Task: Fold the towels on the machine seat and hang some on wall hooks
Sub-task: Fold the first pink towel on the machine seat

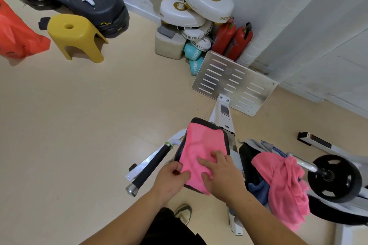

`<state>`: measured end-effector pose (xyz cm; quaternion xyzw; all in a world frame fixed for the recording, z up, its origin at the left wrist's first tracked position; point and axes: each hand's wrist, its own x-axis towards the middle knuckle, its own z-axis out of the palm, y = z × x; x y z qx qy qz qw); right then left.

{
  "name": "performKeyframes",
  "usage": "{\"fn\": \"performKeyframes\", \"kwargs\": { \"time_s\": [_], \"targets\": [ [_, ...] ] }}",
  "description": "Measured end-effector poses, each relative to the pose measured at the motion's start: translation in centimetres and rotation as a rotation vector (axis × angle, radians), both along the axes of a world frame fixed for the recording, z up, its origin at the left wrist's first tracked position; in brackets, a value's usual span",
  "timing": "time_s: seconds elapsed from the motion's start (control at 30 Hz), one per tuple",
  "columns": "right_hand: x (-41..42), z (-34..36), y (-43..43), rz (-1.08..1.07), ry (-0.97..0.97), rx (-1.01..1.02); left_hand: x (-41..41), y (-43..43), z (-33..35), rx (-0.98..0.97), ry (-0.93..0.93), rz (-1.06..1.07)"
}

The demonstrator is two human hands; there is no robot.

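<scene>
A pink towel [201,145] lies spread over the black machine seat [199,120]. My left hand [170,180] pinches the towel's near left edge between thumb and fingers. My right hand [221,175] rests flat on the towel's near part with straight fingers. To the right, a second pink towel [282,183] lies crumpled in a heap with blue [258,192] and grey [256,144] cloths on another black pad. No wall hooks are in view.
A black-grip handle bar [151,167] juts out left of the seat. A metal footplate [233,81] stands beyond it, a weight plate [334,178] at the right. A yellow stool [75,36], white boxing pads [197,10] and two fire extinguishers [233,39] stand by the far wall.
</scene>
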<state>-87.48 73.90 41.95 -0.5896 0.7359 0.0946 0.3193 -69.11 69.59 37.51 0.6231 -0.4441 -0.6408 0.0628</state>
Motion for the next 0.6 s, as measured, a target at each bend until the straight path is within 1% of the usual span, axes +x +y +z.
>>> {"fn": "performKeyframes", "kwargs": {
  "time_s": [0.17, 0.3, 0.37, 0.4, 0.47, 0.53, 0.57, 0.6],
  "targets": [
    [0.0, -0.2, 0.2, 0.010, 0.014, -0.015, 1.3, 0.5, -0.7, -0.197, -0.154, -0.074],
    [0.0, -0.1, 0.3, 0.010, 0.013, -0.017, 2.4, 0.5, -1.1, -0.191, -0.245, -0.111],
    [0.0, -0.3, 0.6, -0.004, -0.014, -0.047, 2.1, 0.4, -1.0, -0.215, -0.267, -0.084],
    [0.2, -0.3, 0.9, -0.041, -0.045, -0.086, 1.9, 0.5, -0.8, -0.222, -0.248, -0.049],
    [0.7, -0.2, 1.9, -0.166, -0.113, -0.235, 1.4, 0.6, -0.6, -0.190, -0.200, 0.032],
    [1.0, -0.3, 3.3, -0.298, -0.081, -0.387, 1.1, 0.9, -0.9, -0.141, -0.190, 0.091],
    [1.0, -0.4, 4.1, -0.369, -0.069, -0.402, 1.0, 1.1, -1.1, -0.117, -0.193, 0.101],
    [1.0, -0.5, 4.9, -0.449, -0.091, -0.357, 0.9, 1.4, -1.3, -0.088, -0.191, 0.107]
  ]
}}
